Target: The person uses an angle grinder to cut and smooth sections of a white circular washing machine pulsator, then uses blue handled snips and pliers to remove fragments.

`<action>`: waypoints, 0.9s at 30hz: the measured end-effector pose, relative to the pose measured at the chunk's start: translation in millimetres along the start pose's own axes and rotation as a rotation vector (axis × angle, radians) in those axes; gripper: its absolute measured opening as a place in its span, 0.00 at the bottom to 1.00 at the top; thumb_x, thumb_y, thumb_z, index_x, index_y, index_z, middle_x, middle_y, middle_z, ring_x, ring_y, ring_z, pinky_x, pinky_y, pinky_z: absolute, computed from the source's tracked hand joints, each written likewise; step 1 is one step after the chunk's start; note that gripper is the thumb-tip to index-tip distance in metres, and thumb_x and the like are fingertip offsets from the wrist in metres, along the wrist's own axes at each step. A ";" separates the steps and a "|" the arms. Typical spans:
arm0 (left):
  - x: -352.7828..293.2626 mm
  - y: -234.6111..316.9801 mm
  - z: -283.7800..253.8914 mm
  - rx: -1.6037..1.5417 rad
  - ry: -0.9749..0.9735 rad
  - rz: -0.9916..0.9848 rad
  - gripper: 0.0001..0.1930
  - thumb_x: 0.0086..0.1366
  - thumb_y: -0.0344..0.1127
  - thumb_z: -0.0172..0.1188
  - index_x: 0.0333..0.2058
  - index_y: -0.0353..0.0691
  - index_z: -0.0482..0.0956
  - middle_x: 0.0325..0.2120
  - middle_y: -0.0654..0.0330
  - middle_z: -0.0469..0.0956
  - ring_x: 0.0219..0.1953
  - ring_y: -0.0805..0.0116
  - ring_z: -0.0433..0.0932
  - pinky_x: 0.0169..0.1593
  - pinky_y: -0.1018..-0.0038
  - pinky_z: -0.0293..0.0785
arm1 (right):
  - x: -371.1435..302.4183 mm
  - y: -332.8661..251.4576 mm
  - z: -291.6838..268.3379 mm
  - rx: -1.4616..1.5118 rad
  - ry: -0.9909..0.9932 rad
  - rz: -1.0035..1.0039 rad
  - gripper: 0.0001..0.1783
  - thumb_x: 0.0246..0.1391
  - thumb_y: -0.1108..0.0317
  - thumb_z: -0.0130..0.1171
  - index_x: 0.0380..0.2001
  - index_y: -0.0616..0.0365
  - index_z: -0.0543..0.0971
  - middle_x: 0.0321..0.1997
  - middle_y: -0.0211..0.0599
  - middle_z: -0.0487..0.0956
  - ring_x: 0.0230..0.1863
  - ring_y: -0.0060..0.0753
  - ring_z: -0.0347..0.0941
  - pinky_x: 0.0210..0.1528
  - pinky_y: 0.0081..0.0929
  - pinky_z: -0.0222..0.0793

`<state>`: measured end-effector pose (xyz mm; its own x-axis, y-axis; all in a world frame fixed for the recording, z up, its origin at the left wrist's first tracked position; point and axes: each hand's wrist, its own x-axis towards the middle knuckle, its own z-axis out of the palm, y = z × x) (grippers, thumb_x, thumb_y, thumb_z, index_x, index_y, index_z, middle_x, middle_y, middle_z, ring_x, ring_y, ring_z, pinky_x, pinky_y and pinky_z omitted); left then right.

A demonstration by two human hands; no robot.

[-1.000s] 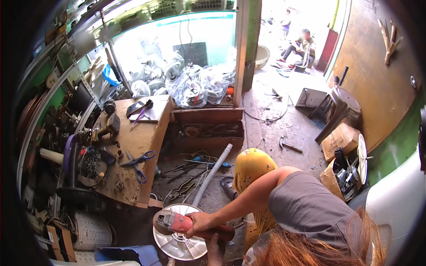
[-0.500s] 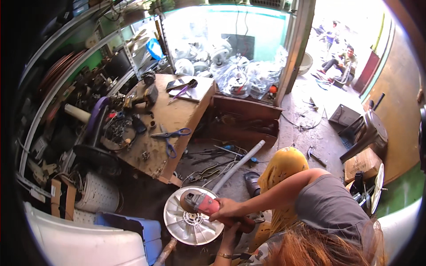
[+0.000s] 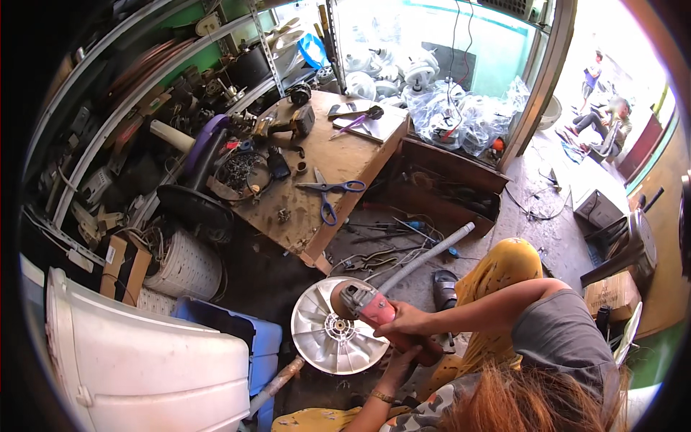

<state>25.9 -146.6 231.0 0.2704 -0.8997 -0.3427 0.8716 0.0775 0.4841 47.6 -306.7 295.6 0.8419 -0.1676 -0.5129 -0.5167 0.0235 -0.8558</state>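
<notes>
Grinder with pinkish-red body and grey metal head point(image 3: 376, 306) now sits, in the head view, over the upper part of the ribbed white round plate point(image 3: 340, 330), the plate's centre uncovered; a second ago its head lay up and left of that centre. Right hand point(image 3: 404, 321), arm reaching leftward, wraps its fingers around the body. Left hand point(image 3: 404, 362), wearing a gold-coloured wristband point(image 3: 382, 397), rises beneath the dark red rear; I cannot tell its fingers' closure.

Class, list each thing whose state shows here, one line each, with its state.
Grinder: held in right hand and left hand; whether running, unclear.
White disc: ribbed side showing.
Scissors: spread open on the table.
Wooden crate: open.
Drill: on the table, unheld.
</notes>
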 end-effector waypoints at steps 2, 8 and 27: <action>1.6 -1.8 -2.5 -0.005 0.012 -0.005 0.31 0.65 0.29 0.65 0.64 0.36 0.63 0.58 0.56 0.73 0.60 0.61 0.74 0.66 0.63 0.71 | 0.9 1.1 -0.7 -0.002 -0.003 0.006 0.52 0.37 0.49 0.82 0.62 0.64 0.72 0.54 0.44 0.82 0.54 0.36 0.78 0.60 0.29 0.72; 4.6 -7.0 -7.0 -0.025 -0.008 0.004 0.32 0.65 0.27 0.65 0.64 0.39 0.61 0.57 0.58 0.73 0.60 0.62 0.74 0.65 0.62 0.71 | -0.3 -0.1 -1.6 -0.022 -0.013 0.028 0.52 0.37 0.49 0.82 0.63 0.64 0.71 0.55 0.45 0.81 0.55 0.36 0.78 0.60 0.29 0.72; 2.7 -3.5 1.6 -0.017 -0.014 0.072 0.29 0.65 0.26 0.64 0.62 0.37 0.64 0.54 0.56 0.76 0.57 0.61 0.78 0.63 0.63 0.74 | -3.0 -6.2 0.3 -0.027 -0.018 0.047 0.53 0.36 0.49 0.82 0.63 0.63 0.71 0.56 0.45 0.81 0.56 0.37 0.77 0.62 0.31 0.71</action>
<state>22.9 -150.0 229.6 0.3272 -0.8975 -0.2956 0.8568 0.1499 0.4934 48.3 -306.0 302.4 0.8193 -0.1491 -0.5537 -0.5594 0.0044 -0.8289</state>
